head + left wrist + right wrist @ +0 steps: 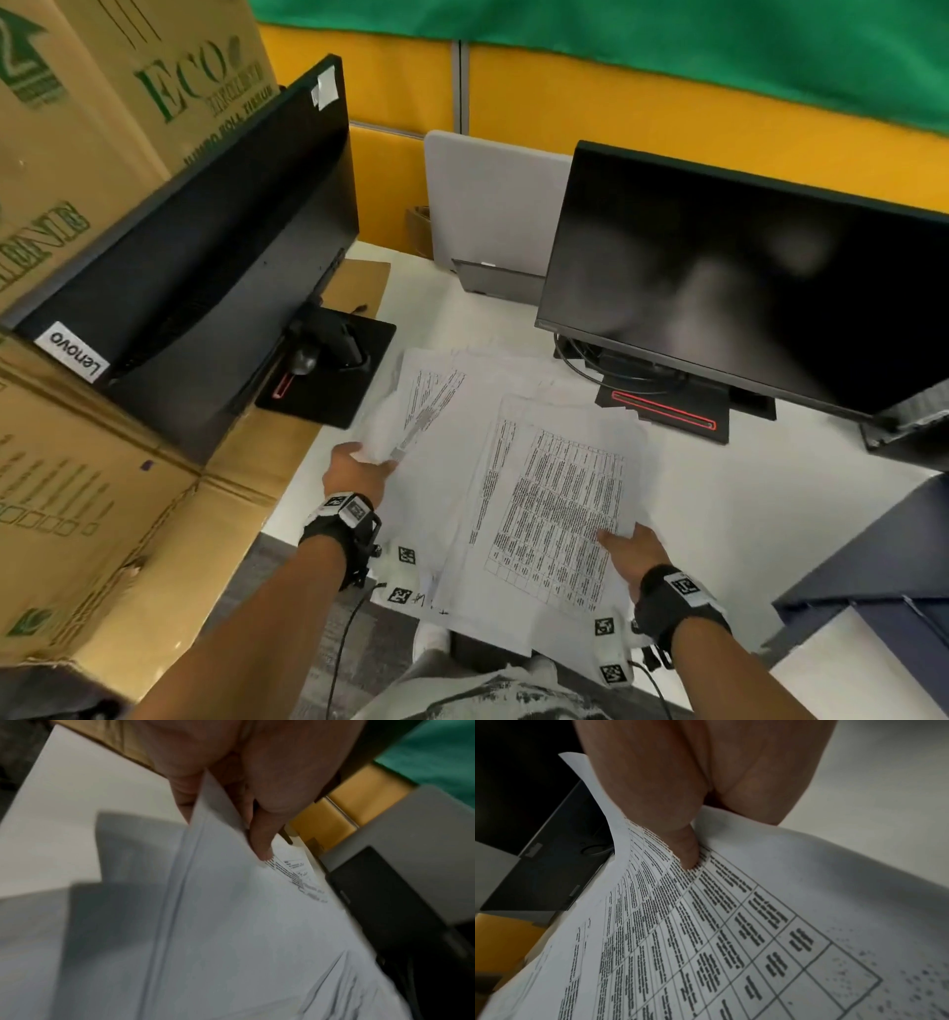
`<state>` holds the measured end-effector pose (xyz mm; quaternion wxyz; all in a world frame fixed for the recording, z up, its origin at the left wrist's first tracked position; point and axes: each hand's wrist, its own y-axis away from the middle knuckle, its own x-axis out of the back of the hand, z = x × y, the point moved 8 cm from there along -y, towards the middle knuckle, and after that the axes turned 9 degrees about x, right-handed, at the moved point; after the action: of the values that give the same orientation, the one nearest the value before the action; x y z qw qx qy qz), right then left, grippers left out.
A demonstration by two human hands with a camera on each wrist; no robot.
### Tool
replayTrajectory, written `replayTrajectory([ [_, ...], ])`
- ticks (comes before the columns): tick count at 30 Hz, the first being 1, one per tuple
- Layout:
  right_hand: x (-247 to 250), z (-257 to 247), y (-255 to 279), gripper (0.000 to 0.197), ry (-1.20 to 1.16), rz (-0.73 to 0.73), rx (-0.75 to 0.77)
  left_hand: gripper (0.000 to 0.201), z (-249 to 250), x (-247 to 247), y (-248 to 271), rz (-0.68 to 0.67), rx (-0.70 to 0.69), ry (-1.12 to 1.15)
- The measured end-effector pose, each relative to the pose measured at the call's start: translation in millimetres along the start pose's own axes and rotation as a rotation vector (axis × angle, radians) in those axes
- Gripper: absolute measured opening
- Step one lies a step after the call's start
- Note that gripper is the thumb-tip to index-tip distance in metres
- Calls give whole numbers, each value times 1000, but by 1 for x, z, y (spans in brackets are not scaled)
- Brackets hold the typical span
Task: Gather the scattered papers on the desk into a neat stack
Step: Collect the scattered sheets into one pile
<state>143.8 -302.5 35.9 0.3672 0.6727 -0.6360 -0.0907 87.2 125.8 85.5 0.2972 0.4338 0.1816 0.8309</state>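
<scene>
Several white printed papers [513,462] lie overlapping on the white desk [744,503] between two monitors. My left hand [359,462] pinches the near-left corner of a few sheets [218,882], thumb on top and fingers beneath, lifting that edge. My right hand [634,547] holds the right edge of a sheet printed with a table [560,514]; the thumb [687,850] presses on top of the table sheet [706,933] and the fingers go under it. The near edges of the papers hang past the desk's front edge.
A black monitor [205,267] with its base [328,370] stands at the left against cardboard boxes [77,154]. A second monitor [744,277] stands at the right. A grey panel [488,200] leans at the back. A dark cabinet [873,565] sits at the right.
</scene>
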Motion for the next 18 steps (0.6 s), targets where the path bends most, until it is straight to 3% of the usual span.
replayTrajectory([
  [2,-1,-1,0,56,-4,-4,-1,64,0,10,-3,4,58,147],
  [4,-2,0,-2,53,0,-8,4,60,-4,11,-6,-94,131,198],
  [7,-3,1,-5,49,-3,-20,14,41,2,6,-1,-271,138,22],
  [9,-3,2,-6,50,-2,-30,19,38,19,12,1,-213,-17,-153],
  [11,-3,4,-7,50,5,-37,19,25,43,25,4,-28,-246,-302],
  [13,-3,6,-9,47,7,-47,22,18,56,32,8,38,-372,-316],
  [18,-4,6,-7,50,-10,-56,22,40,42,15,0,-267,-176,-249],
])
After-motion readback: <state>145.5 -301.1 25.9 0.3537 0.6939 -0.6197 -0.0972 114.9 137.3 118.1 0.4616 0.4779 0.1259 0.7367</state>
